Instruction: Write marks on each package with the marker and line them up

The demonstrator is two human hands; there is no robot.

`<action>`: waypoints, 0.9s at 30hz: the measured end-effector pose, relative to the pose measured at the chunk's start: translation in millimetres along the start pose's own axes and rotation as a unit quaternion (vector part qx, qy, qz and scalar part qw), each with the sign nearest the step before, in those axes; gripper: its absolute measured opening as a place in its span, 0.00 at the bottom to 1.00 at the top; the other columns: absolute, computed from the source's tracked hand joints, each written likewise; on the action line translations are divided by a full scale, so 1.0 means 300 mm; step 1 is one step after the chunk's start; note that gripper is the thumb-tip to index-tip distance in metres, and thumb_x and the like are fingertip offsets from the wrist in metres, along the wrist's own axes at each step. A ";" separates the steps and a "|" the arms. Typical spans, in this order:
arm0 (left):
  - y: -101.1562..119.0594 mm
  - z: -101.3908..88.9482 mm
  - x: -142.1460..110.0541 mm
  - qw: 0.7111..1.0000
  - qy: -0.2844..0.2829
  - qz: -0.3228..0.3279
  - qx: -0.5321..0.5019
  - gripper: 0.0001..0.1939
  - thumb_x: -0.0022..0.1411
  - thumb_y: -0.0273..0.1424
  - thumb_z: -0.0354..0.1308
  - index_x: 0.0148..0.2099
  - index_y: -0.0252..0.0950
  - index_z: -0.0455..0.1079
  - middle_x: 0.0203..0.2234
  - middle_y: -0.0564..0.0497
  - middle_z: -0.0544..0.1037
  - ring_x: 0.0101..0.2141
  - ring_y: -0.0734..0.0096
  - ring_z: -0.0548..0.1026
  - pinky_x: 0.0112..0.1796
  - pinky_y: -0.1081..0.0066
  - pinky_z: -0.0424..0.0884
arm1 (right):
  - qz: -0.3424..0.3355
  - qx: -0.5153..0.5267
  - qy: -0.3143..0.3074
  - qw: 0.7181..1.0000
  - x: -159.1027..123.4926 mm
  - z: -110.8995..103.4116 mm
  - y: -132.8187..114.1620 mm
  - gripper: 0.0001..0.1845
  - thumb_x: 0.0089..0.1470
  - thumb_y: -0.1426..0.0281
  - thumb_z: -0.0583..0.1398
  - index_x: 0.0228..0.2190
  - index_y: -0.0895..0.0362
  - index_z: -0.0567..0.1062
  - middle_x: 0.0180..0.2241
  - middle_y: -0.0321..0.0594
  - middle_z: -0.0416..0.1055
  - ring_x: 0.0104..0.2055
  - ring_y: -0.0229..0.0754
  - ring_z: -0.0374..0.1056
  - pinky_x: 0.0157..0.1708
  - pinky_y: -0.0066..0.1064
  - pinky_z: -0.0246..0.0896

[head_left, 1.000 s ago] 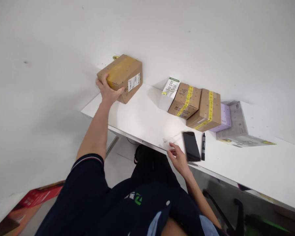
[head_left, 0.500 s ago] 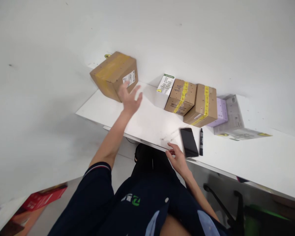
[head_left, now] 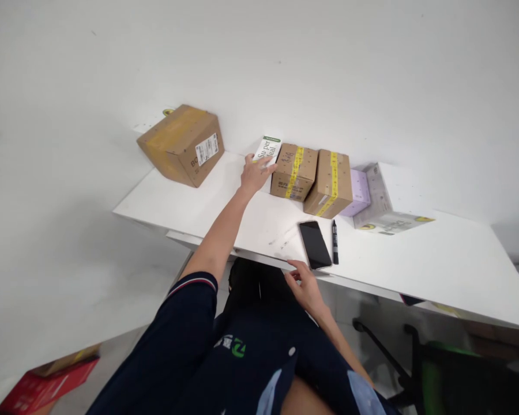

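“Su·per” above a partly hidden “eal” on the white box (head_left: 269, 146), “BO” on the large brown carton (head_left: 175, 145)

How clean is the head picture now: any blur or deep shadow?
Head view: the white tabletop is bright and fairly evenly lit; head view: the left hand is clear enough to make out separate fingers; head view: fine print on the white label is too small and soft to read; head view: the chair sinks into shadow.
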State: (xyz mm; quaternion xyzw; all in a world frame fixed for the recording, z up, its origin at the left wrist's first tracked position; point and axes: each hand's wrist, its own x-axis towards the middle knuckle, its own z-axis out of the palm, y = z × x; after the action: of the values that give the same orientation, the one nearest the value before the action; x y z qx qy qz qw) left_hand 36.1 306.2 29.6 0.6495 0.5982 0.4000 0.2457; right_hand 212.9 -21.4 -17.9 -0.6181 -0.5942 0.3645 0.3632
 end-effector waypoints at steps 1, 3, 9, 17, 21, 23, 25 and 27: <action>0.006 -0.009 -0.004 1.000 -0.006 -0.005 0.013 0.24 0.61 0.48 0.64 0.57 0.48 0.76 0.64 0.42 0.62 0.59 0.38 0.68 0.58 0.38 0.67 | -0.004 0.000 0.000 1.000 -0.005 0.000 -0.001 0.17 0.59 0.64 0.59 0.49 0.55 0.76 0.47 0.49 0.76 0.34 0.40 0.76 0.38 0.36 0.78; 0.025 -0.021 -0.016 0.999 -0.017 -0.015 0.045 0.25 0.63 0.49 0.61 0.60 0.49 0.74 0.65 0.41 0.62 0.60 0.38 0.68 0.58 0.41 0.67 | -0.014 0.000 0.002 1.000 -0.015 0.003 -0.005 0.17 0.60 0.64 0.58 0.49 0.55 0.76 0.48 0.50 0.75 0.34 0.40 0.77 0.39 0.36 0.78; 0.090 -0.024 -0.045 0.994 -0.035 -0.019 0.106 0.25 0.67 0.47 0.56 0.63 0.48 0.72 0.59 0.41 0.68 0.55 0.43 0.73 0.56 0.48 0.69 | -0.022 -0.002 0.067 0.997 0.002 -0.089 0.011 0.19 0.58 0.60 0.59 0.47 0.56 0.77 0.47 0.51 0.76 0.33 0.41 0.76 0.36 0.37 0.76; 0.116 -0.071 -0.072 0.985 -0.044 0.008 0.164 0.25 0.65 0.40 0.58 0.63 0.44 0.73 0.51 0.40 0.76 0.58 0.47 0.71 0.59 0.53 0.68 | 0.039 -0.030 0.300 0.953 0.065 -0.404 0.021 0.23 0.56 0.54 0.61 0.47 0.56 0.76 0.43 0.48 0.79 0.35 0.43 0.75 0.40 0.41 0.74; 0.065 -0.158 -0.173 0.985 -0.024 0.006 0.169 0.26 0.62 0.39 0.61 0.62 0.44 0.73 0.52 0.41 0.77 0.55 0.49 0.74 0.60 0.51 0.67 | 0.032 -0.029 0.244 0.969 0.049 -0.352 0.034 0.24 0.55 0.53 0.60 0.46 0.57 0.76 0.42 0.49 0.79 0.33 0.43 0.75 0.36 0.40 0.73; 0.025 -0.216 -0.253 0.988 -0.010 0.021 0.151 0.27 0.59 0.38 0.63 0.61 0.43 0.74 0.53 0.42 0.77 0.55 0.49 0.73 0.61 0.51 0.66 | 0.028 -0.023 0.205 0.978 0.046 -0.299 0.047 0.24 0.55 0.53 0.60 0.45 0.57 0.77 0.43 0.50 0.79 0.32 0.43 0.74 0.35 0.40 0.73; -0.017 -0.282 -0.344 0.992 -0.006 0.052 0.118 0.28 0.56 0.37 0.64 0.60 0.43 0.74 0.54 0.43 0.77 0.56 0.50 0.73 0.61 0.52 0.67 | 0.021 -0.014 0.170 0.985 0.056 -0.247 0.049 0.23 0.56 0.53 0.60 0.45 0.56 0.77 0.45 0.51 0.79 0.32 0.43 0.74 0.35 0.40 0.73; -0.053 -0.353 -0.432 0.994 -0.015 0.071 0.083 0.30 0.54 0.37 0.66 0.60 0.42 0.73 0.56 0.44 0.76 0.55 0.50 0.74 0.59 0.54 0.70 | 0.007 -0.006 0.140 0.990 0.087 -0.201 0.035 0.23 0.57 0.53 0.60 0.46 0.55 0.77 0.47 0.50 0.79 0.33 0.43 0.74 0.36 0.40 0.74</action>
State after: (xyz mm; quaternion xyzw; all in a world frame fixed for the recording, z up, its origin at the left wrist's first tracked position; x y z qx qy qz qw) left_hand -54.9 165.7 46.8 0.7148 0.5777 0.3552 0.1708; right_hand 271.8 3.4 0.7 -0.6690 -0.5357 0.2736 0.4367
